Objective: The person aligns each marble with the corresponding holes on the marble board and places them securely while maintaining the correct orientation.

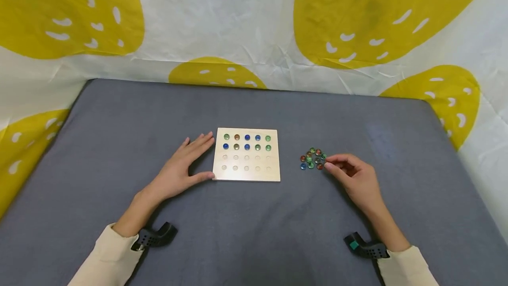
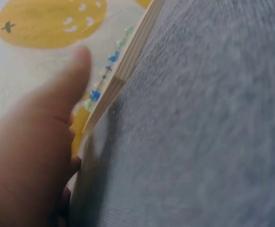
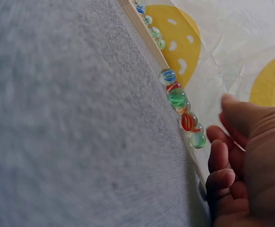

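A pale wooden board [image 1: 247, 174] with rows of round hollows lies on the grey cloth. Glass marbles [image 1: 247, 147] in blue, green and amber sit in its two far rows; the two near rows show bare hollows. My left hand [image 1: 180, 167] is spread at the board's left side, thumb at the near left corner and fingertips by the left edge. To the right of the board lies a cluster of loose marbles [image 1: 311, 165], red, green and blue. My right hand [image 1: 355, 180] reaches to the cluster's right edge, thumb and forefinger slightly apart; in the right wrist view no marble shows between them.
Grey cloth [image 1: 246, 220] covers the table. Behind it hangs a white sheet [image 1: 218, 16] with yellow fruit shapes. Dark camera mounts [image 1: 156, 235] are worn at both wrists, beside light sleeves [image 1: 109, 255].
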The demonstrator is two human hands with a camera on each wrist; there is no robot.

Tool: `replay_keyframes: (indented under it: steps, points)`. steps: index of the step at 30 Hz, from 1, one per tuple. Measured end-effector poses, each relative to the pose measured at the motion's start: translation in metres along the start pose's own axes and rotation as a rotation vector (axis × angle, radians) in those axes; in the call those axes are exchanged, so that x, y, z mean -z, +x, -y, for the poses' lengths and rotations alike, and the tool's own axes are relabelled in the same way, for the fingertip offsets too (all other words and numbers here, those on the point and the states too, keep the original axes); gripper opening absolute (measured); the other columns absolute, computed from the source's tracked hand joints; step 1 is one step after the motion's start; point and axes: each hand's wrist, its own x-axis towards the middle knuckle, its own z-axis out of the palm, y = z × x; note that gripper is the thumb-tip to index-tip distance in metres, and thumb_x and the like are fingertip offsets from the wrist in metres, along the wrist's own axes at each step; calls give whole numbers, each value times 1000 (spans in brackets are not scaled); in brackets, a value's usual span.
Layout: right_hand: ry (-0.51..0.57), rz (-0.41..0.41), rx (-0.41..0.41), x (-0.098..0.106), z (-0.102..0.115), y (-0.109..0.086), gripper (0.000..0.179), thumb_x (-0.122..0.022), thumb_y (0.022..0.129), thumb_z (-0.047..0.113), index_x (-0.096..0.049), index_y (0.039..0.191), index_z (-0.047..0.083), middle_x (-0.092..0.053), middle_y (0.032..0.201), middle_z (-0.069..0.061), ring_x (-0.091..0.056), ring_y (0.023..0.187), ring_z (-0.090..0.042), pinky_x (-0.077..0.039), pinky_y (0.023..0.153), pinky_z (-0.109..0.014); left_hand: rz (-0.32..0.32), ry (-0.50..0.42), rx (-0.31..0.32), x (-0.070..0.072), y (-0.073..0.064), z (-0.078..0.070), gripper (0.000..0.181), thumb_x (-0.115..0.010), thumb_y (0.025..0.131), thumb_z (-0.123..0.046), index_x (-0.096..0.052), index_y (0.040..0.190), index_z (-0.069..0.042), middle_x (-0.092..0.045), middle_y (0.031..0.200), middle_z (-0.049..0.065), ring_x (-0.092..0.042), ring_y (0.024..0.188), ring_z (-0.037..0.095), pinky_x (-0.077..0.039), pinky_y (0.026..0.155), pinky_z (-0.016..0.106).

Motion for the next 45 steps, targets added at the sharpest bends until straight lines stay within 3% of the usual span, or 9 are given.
replay_keyframes:
  steps: [3, 6, 12, 16, 22, 33, 39, 45]
  points:
    - [-73, 4, 27, -2, 0, -2, 16, -72, 84, 0, -72, 100, 5, -61, 81, -7, -49, 62, -13, -40, 52, -21, 13, 113, -33, -2, 0, -1, 83, -68, 86, -48, -31, 151, -11, -24, 156, 4, -20, 143, 29, -8, 114, 49]
    - [-149, 2, 47, -3, -2, -2, 16, -76, 82, 3, -73, 96, 10, -57, 76, -3, -44, 59, -12, -36, 50, -22, 13, 161, -54, -3, 0, -2, 82, -66, 86, -50, -33, 150, -11, -28, 155, 5, -20, 142, 30, -8, 114, 49]
    - [-249, 11, 94, -6, 13, 2, 18, -77, 78, -3, -73, 93, 6, -55, 75, -3, -43, 59, -10, -34, 51, -21, 5, 175, -53, -4, -1, -1, 81, -65, 87, -52, -34, 150, -12, -33, 153, 4, -21, 142, 30, -8, 114, 49]
    - [-248, 18, 113, -9, 31, 3, 17, -76, 77, -9, -72, 91, -2, -55, 73, -8, -42, 58, -11, -34, 50, -21, 4, 176, -55, -4, -1, -1, 81, -66, 87, -50, -33, 150, -12, -32, 154, 4, -21, 142, 30, -8, 114, 49]
    - [-272, 27, 103, -10, 39, 4, 17, -75, 77, -8, -72, 93, -3, -57, 76, -7, -43, 60, -11, -34, 52, -19, -5, 166, -58, -6, -4, -1, 77, -66, 88, -46, -35, 150, -12, -31, 154, 3, -21, 142, 31, -8, 114, 50]
    - [-285, 19, 97, -8, -3, 1, 20, -80, 76, 3, -75, 94, 12, -57, 75, 3, -44, 60, -8, -35, 51, -18, 17, 213, -38, -3, 2, -2, 82, -63, 87, -54, -34, 150, -13, -29, 155, 3, -22, 142, 28, -14, 110, 52]
    - [-269, 22, 36, -9, -4, -1, 16, -81, 78, 11, -75, 90, 17, -56, 74, 5, -45, 60, -9, -36, 52, -19, 33, 205, -37, -2, 6, -2, 82, -63, 86, -57, -36, 149, -12, -31, 154, 5, -24, 141, 30, -18, 103, 58]
    - [-274, 34, 86, -7, -2, 2, 16, -80, 78, 8, -75, 91, 15, -54, 72, 5, -44, 59, -7, -35, 51, -19, 20, 208, -28, -4, 9, -2, 85, -63, 84, -60, -35, 150, -13, -29, 155, 3, -22, 141, 29, -14, 107, 58]
